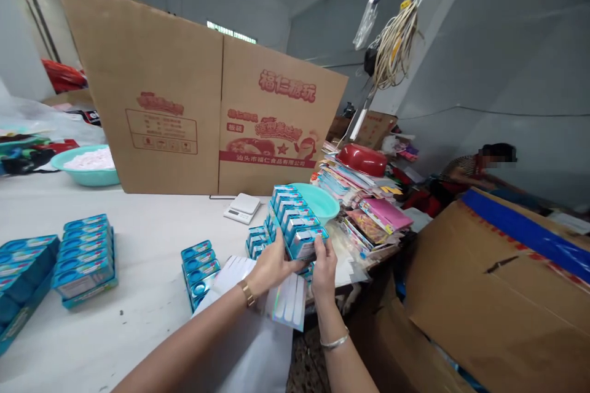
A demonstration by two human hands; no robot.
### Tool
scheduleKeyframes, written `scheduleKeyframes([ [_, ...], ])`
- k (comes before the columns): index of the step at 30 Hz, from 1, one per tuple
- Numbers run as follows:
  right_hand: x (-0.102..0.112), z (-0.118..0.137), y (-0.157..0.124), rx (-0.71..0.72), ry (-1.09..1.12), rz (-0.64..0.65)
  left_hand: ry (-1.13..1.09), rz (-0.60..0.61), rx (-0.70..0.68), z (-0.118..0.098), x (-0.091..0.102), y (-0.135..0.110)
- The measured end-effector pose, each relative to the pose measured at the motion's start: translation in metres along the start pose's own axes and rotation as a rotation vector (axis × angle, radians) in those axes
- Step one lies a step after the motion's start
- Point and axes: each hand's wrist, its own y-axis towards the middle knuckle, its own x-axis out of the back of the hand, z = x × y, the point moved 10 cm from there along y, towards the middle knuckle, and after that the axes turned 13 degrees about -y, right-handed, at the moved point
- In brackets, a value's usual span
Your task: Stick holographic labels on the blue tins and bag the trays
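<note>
My left hand (271, 267) and right hand (324, 269) clamp the near end of a row of glossy blue boxes (295, 221), fingers pressed together flat against its sides, above the smooth white table (147, 227). At twelve o'clock stands a printed corrugated carton (184, 92). A round teal bowl (325, 199) sits at one o'clock.

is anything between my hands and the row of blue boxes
Nothing visible. The left hand and right hand both grip the near end of the row of blue boxes directly. The white sheets lie below the hands, not between.
</note>
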Motion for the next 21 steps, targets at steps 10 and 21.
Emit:
scheduleKeyframes([
  [10,0.050,0.008,-0.095,0.178,0.137,-0.259,0.027,-0.314,-0.004,-0.024,0.122,-0.113],
  [21,-0.141,0.050,-0.294,0.164,0.151,1.301,-0.255,-1.172,-0.575,-0.072,0.259,-0.287],
])
